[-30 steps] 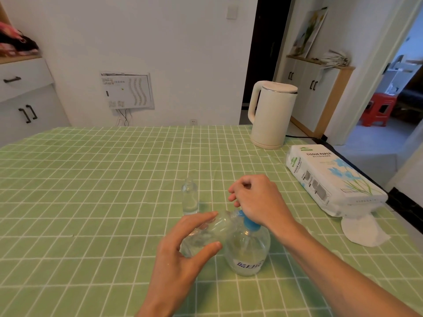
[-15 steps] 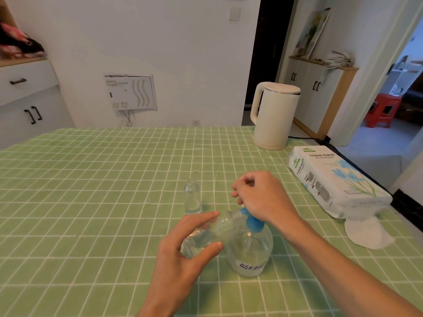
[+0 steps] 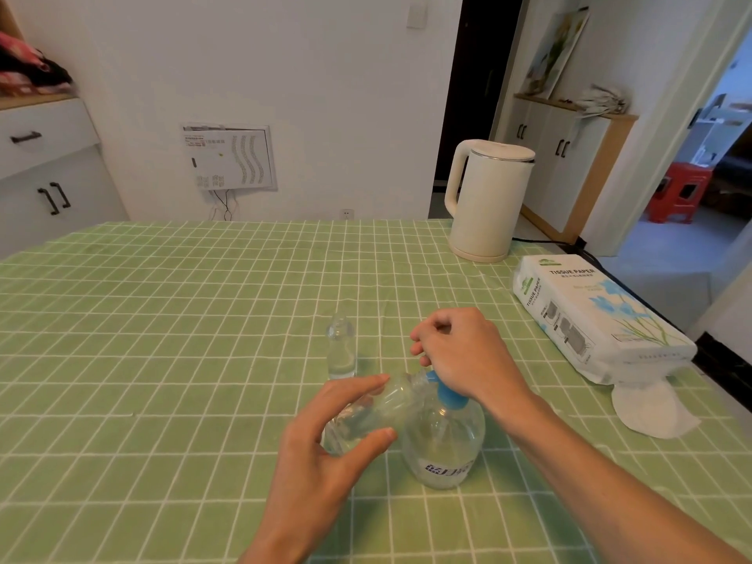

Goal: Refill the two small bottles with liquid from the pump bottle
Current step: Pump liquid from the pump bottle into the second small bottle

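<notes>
Grips tilted small bottle in left hand, toward the table's front edge. Seemingly clasps pump bottle's head in curled right hand.

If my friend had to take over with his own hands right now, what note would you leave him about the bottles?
Left hand: grips one small bottle, tilted, with its mouth at the blue top of the pump bottle.
Right hand: curled over the pump head. The pump bottle stands on the green table.
Other small bottle: upright on the table just behind, apart from both hands.
Done: filling the held bottle looks under way. I cannot tell how full either small one is.
Left: finish this bottle, then fill the other.
</notes>
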### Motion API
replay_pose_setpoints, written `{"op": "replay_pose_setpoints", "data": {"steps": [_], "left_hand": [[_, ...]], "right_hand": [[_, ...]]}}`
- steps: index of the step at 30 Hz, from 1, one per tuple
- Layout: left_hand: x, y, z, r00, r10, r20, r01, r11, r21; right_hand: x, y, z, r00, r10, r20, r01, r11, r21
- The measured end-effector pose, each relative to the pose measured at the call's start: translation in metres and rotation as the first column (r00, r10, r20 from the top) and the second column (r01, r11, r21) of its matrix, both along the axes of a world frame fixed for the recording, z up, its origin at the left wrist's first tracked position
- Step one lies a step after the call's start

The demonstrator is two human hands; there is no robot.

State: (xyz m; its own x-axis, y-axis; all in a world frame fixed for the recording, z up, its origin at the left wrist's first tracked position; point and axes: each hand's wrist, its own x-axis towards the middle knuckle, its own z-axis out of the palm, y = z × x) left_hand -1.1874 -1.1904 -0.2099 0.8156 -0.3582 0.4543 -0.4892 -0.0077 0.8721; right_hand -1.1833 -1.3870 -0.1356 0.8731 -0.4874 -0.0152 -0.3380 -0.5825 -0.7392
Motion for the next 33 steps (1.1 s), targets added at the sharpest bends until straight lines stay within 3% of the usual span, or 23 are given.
{"op": "replay_pose_setpoints", "data": {"steps": [7, 25, 33], "left_hand": [[-0.001, 0.0, 0.001, 1.0, -0.01, -0.011, 0.01, 1.0, -0.004], [0.0, -0.001, -0.002, 1.0, 0.006, -0.012, -0.006, 1.0, 0.007], [0.0, -0.001, 0.001, 1.0, 0.014, -0.008, -0.013, 0.999, 0.031]], "right_hand": [[0.0, 0.001, 0.013, 1.0, -0.001, 0.009, 0.001, 0.998, -0.064], [0.001, 0.0, -0.002, 1.0, -0.01, 0.027, 0.01, 1.0, 0.017], [0.001, 0.0, 0.012, 1.0, -0.005, 0.013, 0.006, 0.997, -0.076]]}}
